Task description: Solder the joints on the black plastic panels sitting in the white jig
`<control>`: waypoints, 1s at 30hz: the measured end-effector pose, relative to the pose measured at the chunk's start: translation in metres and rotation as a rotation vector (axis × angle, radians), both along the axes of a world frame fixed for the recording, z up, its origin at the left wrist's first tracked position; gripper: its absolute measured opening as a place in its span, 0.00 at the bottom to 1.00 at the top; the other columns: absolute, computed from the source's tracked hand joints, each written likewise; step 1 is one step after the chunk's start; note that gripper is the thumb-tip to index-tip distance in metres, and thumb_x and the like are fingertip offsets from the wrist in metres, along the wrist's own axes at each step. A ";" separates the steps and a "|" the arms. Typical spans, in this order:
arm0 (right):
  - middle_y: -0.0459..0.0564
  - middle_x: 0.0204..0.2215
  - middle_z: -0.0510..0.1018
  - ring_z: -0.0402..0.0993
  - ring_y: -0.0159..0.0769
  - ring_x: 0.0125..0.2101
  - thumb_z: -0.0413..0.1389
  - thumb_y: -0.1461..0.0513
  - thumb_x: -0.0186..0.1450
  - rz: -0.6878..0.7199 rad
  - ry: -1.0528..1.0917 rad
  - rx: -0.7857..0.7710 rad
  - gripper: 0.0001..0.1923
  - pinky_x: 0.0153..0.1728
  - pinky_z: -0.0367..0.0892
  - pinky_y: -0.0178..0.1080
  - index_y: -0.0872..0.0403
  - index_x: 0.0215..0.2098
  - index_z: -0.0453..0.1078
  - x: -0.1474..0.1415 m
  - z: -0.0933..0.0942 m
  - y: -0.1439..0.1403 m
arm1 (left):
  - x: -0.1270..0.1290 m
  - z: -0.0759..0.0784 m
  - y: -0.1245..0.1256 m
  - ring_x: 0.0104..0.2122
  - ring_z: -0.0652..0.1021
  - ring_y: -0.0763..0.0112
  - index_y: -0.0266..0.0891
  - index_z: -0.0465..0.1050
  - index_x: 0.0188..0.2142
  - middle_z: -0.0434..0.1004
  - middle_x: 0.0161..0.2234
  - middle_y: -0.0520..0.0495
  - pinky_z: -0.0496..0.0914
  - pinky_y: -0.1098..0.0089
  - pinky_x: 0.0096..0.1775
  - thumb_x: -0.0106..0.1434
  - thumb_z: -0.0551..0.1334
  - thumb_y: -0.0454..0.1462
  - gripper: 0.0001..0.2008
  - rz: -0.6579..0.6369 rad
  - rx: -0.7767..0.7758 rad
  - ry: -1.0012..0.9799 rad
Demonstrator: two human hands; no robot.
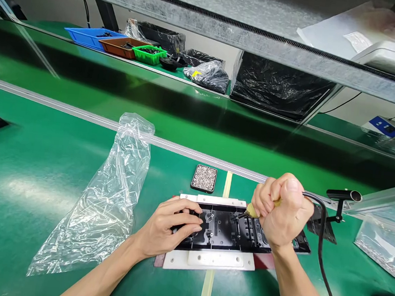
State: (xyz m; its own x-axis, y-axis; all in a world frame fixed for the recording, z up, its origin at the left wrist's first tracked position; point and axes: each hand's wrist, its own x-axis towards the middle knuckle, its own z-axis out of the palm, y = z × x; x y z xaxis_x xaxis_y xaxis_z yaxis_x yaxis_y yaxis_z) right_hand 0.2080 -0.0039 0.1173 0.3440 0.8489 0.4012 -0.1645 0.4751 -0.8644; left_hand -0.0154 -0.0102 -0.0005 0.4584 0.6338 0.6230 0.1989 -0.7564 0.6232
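**Driving a screw into the black panel**

We press our left hand (pixel 171 227) flat on the black panel (pixel 224 228), fingers spread and unclenched, pinning its left end. The panel lies in a white fixture (pixel 209 260) on the green bench mat (pixel 20 186). Our right hand (pixel 282 213) is clenched around a powered screwdriver (pixel 252 211), its tip touching the panel just right of the middle, its cable (pixel 323 255) trailing off to the right. Just beyond the fixture sits a small screw tray (pixel 204 178); left of the fixture lies a crumpled clear plastic bag (pixel 107 199). To do this well, we judge that the bit should stand square to the panel, with steady downward pressure and the left hand kept firm.
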 end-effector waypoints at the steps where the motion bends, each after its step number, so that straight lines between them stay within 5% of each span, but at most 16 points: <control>1: 0.38 0.12 0.54 0.49 0.24 0.12 0.58 0.53 0.68 0.001 -0.001 0.000 0.24 0.10 0.47 0.29 0.52 0.20 0.55 0.000 0.000 0.000 | 0.000 0.000 0.000 0.32 0.75 0.73 0.43 0.81 0.44 0.79 0.47 0.46 0.69 0.64 0.40 0.68 0.66 0.30 0.08 0.001 0.001 0.000; 30: 0.38 0.12 0.54 0.48 0.24 0.12 0.58 0.54 0.68 0.003 -0.022 0.020 0.24 0.11 0.47 0.29 0.53 0.19 0.55 0.002 0.001 -0.001 | 0.004 0.003 0.000 0.34 0.78 0.72 0.42 0.81 0.43 0.80 0.45 0.47 0.68 0.65 0.40 0.69 0.66 0.31 0.06 0.003 0.005 -0.006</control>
